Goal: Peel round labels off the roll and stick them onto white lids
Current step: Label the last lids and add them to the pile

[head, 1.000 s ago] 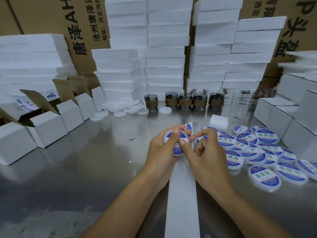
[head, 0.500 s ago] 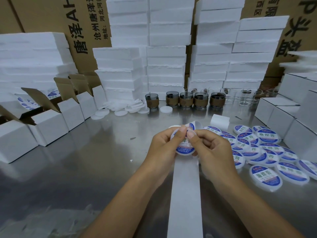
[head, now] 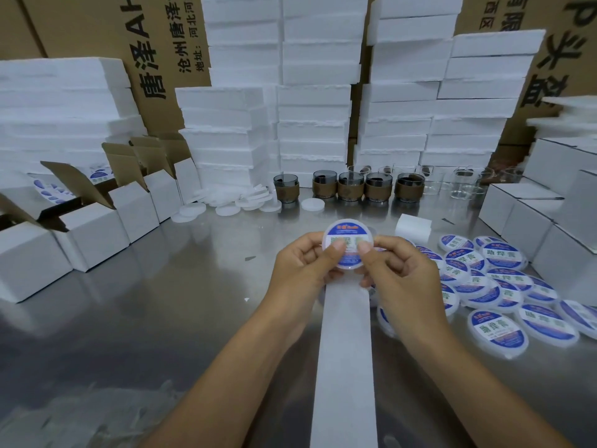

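Both hands hold one white lid [head: 348, 234] with a round blue, white and green label on its face, tilted up toward me above the table's middle. My left hand [head: 302, 270] grips its left edge and my right hand [head: 399, 273] its right edge, both thumbs pressing on the label. A white strip of label backing paper [head: 342, 360] runs from under the hands to the near edge. Several labelled lids [head: 497, 328] lie in a heap to the right. Plain white lids [head: 239, 202] are piled at the back left.
Open white cartons [head: 93, 231] line the left side, closed white boxes [head: 523, 211] the right. Stacked foam blocks [head: 316, 124] and brown cartons form the back wall. Dark banded glass cups [head: 352, 185] and clear glasses [head: 468, 185] stand in a row. A small foam block [head: 413, 226] lies behind the hands.
The lid has been lifted and tilted up to face me, centred between both hands. My thumbs moved onto the label's face, side by side.
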`<state>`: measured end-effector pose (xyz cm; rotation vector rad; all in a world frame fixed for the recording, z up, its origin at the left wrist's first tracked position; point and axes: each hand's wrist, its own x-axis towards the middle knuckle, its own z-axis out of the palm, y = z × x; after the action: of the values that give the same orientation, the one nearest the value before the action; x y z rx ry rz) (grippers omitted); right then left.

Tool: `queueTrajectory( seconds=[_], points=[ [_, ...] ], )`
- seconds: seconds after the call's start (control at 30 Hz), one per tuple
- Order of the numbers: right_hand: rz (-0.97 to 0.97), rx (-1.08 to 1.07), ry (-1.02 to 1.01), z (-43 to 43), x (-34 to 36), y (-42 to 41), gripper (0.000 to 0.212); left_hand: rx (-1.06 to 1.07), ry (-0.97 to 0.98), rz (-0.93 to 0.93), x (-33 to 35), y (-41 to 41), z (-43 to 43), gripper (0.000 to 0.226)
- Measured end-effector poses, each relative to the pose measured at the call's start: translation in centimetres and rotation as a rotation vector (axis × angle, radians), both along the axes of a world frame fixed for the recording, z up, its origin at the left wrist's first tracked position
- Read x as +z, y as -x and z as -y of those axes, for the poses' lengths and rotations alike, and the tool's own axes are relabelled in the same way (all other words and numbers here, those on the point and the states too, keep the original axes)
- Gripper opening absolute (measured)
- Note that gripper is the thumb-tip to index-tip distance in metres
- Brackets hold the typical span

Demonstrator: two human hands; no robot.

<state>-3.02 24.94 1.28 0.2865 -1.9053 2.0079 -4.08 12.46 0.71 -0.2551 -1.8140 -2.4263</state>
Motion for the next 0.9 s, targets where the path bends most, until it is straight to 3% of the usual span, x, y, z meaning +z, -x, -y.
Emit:
queueTrajectory(
  seconds=[0.43,0.67,0.9],
  points=[
    [0.060,-0.018,0.022,-0.22,-0.21,0.22,0.013,-0.038,0.063,-0.044,0.02,-0.44,-0.28,0.031],
    [0.024,-0.080,-0.006,-0.36,-0.20,0.22,0.014,-0.069,0.026,-0.012,0.20,-0.31,-0.24,0.014],
    [0.007,-0.056,-0.057,-0.54,-0.04,0.44,0.025,-0.040,0.021,0.020,-0.15,0.14,-0.13,0.027]
  ],
)
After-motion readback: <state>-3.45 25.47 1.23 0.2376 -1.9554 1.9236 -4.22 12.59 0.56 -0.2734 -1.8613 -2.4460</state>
